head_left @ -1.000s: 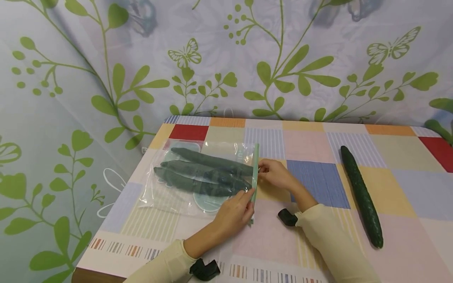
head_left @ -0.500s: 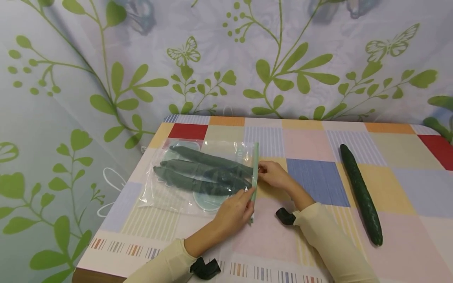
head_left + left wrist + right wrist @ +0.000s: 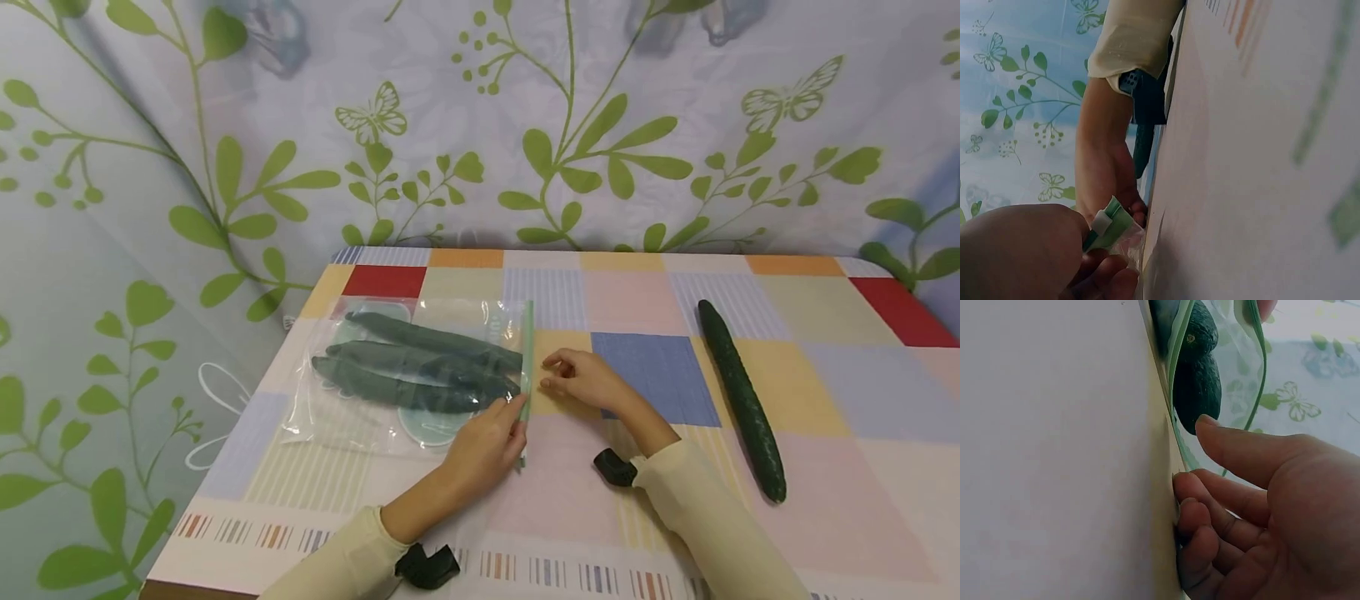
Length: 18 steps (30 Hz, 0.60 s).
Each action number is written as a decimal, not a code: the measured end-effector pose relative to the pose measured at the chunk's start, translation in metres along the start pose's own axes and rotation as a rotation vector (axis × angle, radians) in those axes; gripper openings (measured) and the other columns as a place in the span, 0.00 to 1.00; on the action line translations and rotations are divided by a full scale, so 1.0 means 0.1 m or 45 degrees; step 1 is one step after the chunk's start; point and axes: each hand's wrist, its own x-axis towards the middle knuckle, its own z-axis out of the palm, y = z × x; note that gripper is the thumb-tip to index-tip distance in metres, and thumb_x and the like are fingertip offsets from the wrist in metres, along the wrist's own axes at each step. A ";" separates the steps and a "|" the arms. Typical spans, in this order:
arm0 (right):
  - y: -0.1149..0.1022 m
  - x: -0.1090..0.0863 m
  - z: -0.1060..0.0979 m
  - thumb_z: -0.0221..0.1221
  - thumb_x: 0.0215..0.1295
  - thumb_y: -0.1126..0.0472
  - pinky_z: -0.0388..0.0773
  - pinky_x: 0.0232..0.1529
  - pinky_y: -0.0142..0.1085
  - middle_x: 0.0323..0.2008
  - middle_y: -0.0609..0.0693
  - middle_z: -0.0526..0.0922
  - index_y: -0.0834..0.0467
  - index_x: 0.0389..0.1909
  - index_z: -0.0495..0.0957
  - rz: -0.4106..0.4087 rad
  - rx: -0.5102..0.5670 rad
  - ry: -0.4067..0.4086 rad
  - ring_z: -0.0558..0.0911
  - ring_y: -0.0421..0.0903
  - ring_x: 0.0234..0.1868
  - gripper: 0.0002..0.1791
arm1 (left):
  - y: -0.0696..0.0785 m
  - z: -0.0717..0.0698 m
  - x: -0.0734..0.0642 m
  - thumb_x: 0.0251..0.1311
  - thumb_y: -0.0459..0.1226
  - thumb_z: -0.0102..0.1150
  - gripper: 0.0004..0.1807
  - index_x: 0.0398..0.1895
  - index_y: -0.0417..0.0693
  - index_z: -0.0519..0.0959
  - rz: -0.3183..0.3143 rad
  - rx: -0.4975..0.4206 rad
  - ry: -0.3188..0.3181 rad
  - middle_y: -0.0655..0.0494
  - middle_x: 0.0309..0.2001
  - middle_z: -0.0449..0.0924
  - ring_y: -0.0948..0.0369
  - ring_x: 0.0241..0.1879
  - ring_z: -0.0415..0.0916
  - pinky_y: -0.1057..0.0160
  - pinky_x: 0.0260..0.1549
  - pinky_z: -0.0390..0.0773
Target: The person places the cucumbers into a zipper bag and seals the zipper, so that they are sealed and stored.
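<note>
Glossy film partly veils the long dark-green cucumbers (image 3: 397,358) in a clear plastic bag (image 3: 337,423), whose green zip edge (image 3: 528,350) the left hand (image 3: 486,442) pinches; the right hand (image 3: 588,382), loosely curled and empty, is just beside. The bag lies on a multicoloured patchwork tablecloth (image 3: 840,392) before a leaf-printed backdrop (image 3: 450,67).

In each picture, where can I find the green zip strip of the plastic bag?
Head: the green zip strip runs just right of centre, along the right end of the plastic bag.
Left wrist: the green zip strip shows low, left of centre, in the left hand.
Right wrist: the green zip strip is in the upper half, right of centre, its sides apart.
Shared landmark: the leaf-and-butterfly backdrop.
</note>
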 end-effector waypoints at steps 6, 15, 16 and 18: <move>0.11 -0.22 -0.10 0.59 0.58 0.54 0.71 0.29 0.34 0.32 0.53 0.78 0.65 0.49 0.74 0.040 0.044 -0.025 0.74 0.43 0.30 0.22 | 0.00 0.01 -0.01 0.52 0.34 0.57 0.18 0.49 0.40 0.76 -0.001 -0.002 0.006 0.58 0.25 0.72 0.67 0.20 0.67 0.70 0.19 0.69; 0.20 -0.69 -0.32 0.59 0.59 0.53 0.70 0.28 0.34 0.31 0.52 0.75 0.68 0.53 0.69 0.101 -0.006 -0.069 0.71 0.43 0.29 0.28 | 0.00 0.00 -0.01 0.52 0.32 0.56 0.18 0.49 0.39 0.76 0.018 -0.019 0.022 0.57 0.26 0.72 0.68 0.20 0.66 0.71 0.19 0.67; 0.21 -0.75 -0.34 0.59 0.59 0.53 0.70 0.28 0.34 0.31 0.52 0.74 0.68 0.54 0.69 0.103 -0.022 -0.064 0.71 0.43 0.28 0.28 | 0.00 -0.01 -0.01 0.53 0.32 0.56 0.18 0.49 0.39 0.76 0.013 -0.021 0.019 0.57 0.26 0.72 0.68 0.20 0.66 0.71 0.19 0.68; 0.23 -0.85 -0.37 0.59 0.58 0.54 0.70 0.28 0.35 0.31 0.53 0.74 0.69 0.53 0.69 0.104 -0.072 -0.044 0.71 0.44 0.29 0.28 | 0.01 -0.02 -0.01 0.53 0.33 0.56 0.18 0.49 0.39 0.76 -0.004 -0.024 0.009 0.57 0.26 0.72 0.68 0.20 0.66 0.71 0.18 0.68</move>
